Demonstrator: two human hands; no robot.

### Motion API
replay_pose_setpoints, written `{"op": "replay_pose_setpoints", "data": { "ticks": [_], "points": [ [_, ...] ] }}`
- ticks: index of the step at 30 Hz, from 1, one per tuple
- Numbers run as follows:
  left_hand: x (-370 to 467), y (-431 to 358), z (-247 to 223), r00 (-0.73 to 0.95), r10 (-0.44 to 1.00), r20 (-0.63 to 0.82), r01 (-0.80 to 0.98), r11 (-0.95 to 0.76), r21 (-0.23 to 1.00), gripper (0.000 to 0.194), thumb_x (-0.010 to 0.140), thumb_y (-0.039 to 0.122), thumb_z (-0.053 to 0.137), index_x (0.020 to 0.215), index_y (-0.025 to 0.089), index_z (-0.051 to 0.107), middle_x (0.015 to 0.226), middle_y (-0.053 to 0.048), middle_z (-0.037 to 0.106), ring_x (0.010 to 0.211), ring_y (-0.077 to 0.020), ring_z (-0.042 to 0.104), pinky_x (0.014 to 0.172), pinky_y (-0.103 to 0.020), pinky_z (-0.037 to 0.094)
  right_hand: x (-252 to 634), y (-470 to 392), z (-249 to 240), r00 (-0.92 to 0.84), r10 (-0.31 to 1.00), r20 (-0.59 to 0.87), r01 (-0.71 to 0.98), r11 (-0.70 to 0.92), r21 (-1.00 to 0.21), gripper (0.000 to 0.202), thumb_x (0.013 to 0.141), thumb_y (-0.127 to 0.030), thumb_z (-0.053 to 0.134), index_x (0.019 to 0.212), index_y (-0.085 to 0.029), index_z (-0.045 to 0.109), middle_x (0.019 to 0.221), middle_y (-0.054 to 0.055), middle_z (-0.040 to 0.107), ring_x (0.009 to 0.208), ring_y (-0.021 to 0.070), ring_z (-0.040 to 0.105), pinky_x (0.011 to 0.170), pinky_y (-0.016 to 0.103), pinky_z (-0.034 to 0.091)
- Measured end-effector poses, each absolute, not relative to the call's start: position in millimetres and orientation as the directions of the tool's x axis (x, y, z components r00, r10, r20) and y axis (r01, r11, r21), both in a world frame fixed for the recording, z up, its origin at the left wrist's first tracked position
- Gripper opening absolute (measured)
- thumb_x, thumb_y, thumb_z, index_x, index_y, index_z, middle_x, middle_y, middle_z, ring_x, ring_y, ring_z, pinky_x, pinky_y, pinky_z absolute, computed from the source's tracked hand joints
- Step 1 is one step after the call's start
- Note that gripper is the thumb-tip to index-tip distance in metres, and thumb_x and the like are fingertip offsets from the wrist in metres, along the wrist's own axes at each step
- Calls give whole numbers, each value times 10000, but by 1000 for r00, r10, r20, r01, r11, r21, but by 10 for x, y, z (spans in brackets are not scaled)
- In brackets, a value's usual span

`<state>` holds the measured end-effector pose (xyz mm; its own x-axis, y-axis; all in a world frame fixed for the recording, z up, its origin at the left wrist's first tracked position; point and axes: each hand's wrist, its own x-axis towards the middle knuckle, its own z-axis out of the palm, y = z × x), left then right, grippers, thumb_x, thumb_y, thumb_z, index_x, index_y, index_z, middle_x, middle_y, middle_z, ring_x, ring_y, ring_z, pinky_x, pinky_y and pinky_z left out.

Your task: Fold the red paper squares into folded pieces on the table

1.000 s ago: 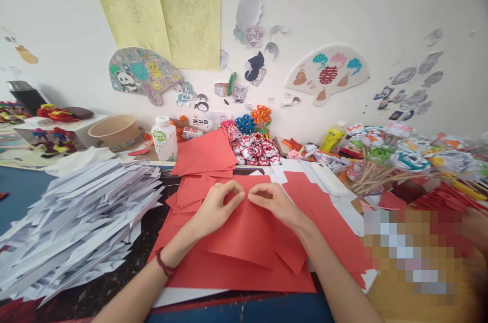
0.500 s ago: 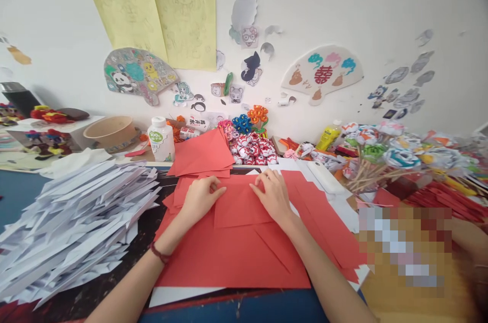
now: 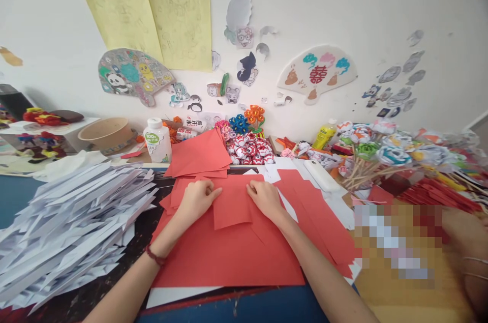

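Note:
A small rectangle of red paper stands out between my hands, over larger red sheets. My left hand is closed at its upper left edge, thumb against curled fingers. At the upper right edge my right hand is closed too, its fingertips pinched together. The fingers partly hide the paper's top corners. More red sheets are stacked just beyond my hands, and others lie to the right.
A large heap of white paper strips covers the left side. Along the wall stand a white bottle, red-and-white paper flowers and a bunch of stemmed paper flowers. Another person's arm is at the right, partly pixelated.
The small red paper between my hands looks narrower, its right edge now further left. My right hand's fingers have curled in more. The view has shifted slightly.

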<state>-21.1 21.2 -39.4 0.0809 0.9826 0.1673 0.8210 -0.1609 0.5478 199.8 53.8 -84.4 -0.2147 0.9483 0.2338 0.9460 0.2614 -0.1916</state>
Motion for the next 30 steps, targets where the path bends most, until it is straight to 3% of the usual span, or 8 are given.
{"op": "replay_pose_setpoints", "data": {
  "ticks": [3,7,18,30],
  "points": [
    [-194,120,-345,100,994,51,755,-109,647,426,791,537,501,537,200,445,461,-3,566,478,-159,515,507,-240,305,1990,528,-850,-215,947,238,950,260,-173,290,947,-288,424,740,-183,598,703,44,652,613,153,545,523,292,142],
    [-202,-28,-357,195,975,-103,732,-75,678,435,791,520,494,504,214,382,377,12,534,423,-159,518,506,-241,350,1986,528,-865,-222,944,245,950,266,-165,289,954,-284,407,767,-184,603,737,52,670,625,158,559,525,297,138],
    [-210,-108,-424,193,968,-159,716,-28,698,383,780,484,478,525,224,360,420,-7,581,381,-153,519,443,-235,361,1993,538,-872,-220,948,229,948,264,-180,288,955,-285,409,794,-183,624,760,58,676,666,168,575,536,286,182],
    [-305,-219,-273,158,986,-48,772,-94,628,376,821,441,464,532,219,373,411,6,583,418,-160,540,482,-232,335,2017,525,-824,-191,953,236,916,259,-307,339,953,-337,407,753,-174,628,701,49,653,637,170,556,550,258,250]
  ]
}}
